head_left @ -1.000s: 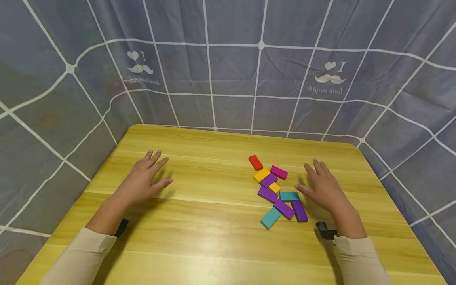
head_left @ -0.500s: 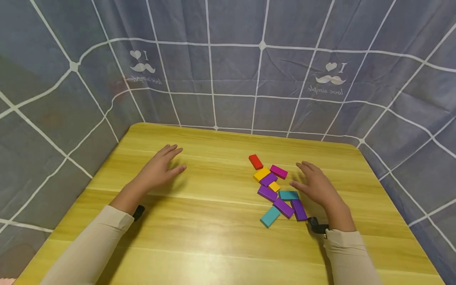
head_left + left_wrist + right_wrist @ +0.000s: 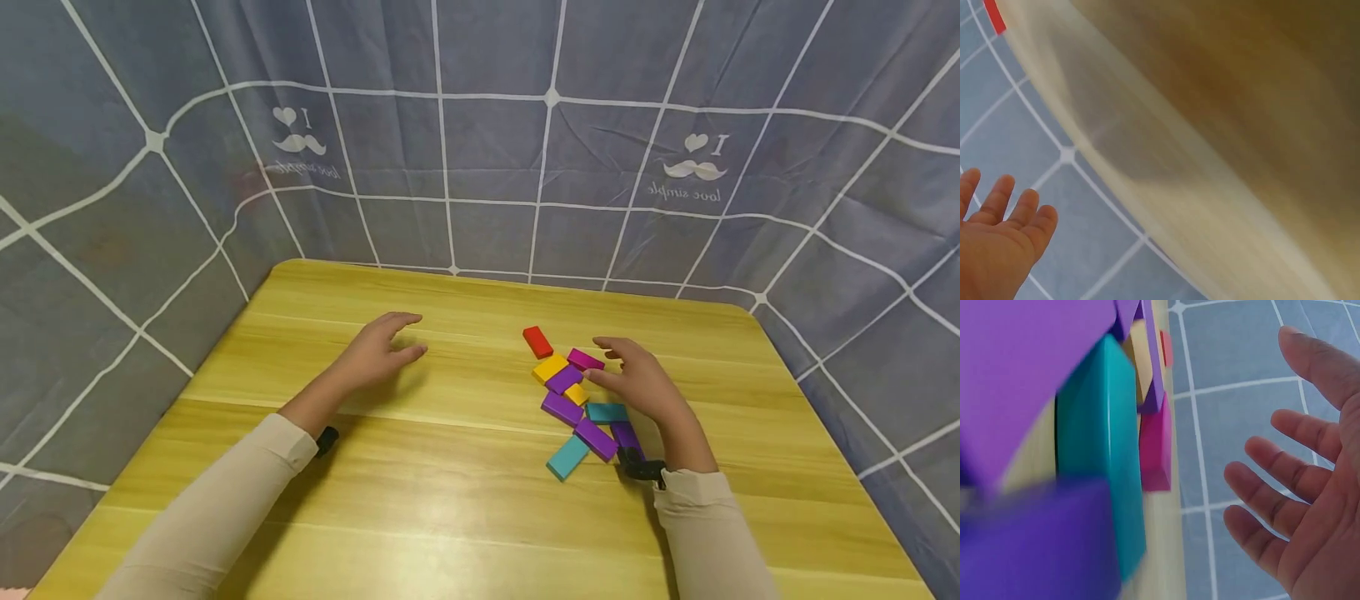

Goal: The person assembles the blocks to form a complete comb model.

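Observation:
Several coloured rectangular blocks lie in a loose cluster right of the table's middle. At its far end is a red block (image 3: 537, 342), with a magenta block (image 3: 586, 359) and a yellow block (image 3: 550, 369) nearer. Purple blocks (image 3: 596, 439) and two teal ones, a near teal block (image 3: 567, 458) and a teal block (image 3: 1097, 450) beside the purple, make up the rest. My right hand (image 3: 637, 379) hovers at the cluster's right side, fingers loosely bent and holding nothing. Well left of the blocks, my left hand (image 3: 375, 354) is held above the table, also with nothing in it.
The wood-grain table (image 3: 420, 492) carries the blocks. A grey-blue curtain (image 3: 495, 150) with white grid lines surrounds its back and sides. A dark wrist camera (image 3: 641, 467) on the right wrist hides part of a purple block.
Both hands have moved inward: the left one rightward across the table, the right one leftward to the blocks. The blocks lie as before.

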Demonstrator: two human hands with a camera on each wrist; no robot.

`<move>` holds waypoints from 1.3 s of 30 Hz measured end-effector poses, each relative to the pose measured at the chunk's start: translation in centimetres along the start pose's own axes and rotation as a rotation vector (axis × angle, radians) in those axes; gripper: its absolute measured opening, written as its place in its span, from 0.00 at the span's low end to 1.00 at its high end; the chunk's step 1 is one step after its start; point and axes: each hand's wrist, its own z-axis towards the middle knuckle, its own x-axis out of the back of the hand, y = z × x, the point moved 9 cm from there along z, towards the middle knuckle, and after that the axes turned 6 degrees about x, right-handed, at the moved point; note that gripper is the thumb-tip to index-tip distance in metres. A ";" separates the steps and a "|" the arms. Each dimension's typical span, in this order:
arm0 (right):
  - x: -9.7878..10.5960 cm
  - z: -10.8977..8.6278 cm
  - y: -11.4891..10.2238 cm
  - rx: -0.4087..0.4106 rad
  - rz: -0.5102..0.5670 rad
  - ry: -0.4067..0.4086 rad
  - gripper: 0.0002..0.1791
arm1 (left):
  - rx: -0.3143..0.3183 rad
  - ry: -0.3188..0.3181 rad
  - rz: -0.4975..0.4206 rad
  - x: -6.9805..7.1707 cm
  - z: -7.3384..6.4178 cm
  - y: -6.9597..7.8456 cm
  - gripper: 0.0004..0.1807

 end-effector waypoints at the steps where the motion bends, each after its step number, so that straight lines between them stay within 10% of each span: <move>1: -0.2 0.2 0.0 -0.007 0.023 -0.001 0.37 | -0.005 -0.001 -0.002 -0.2 0.3 0.3 0.33; 17: -3.1 3.2 -0.4 -0.076 0.165 -0.040 0.30 | -0.061 -0.084 0.027 -3.4 5.1 3.0 0.31; 39: -5.1 4.0 0.8 -0.145 0.220 -0.102 0.33 | -0.099 -0.154 0.034 -8.8 8.4 6.8 0.29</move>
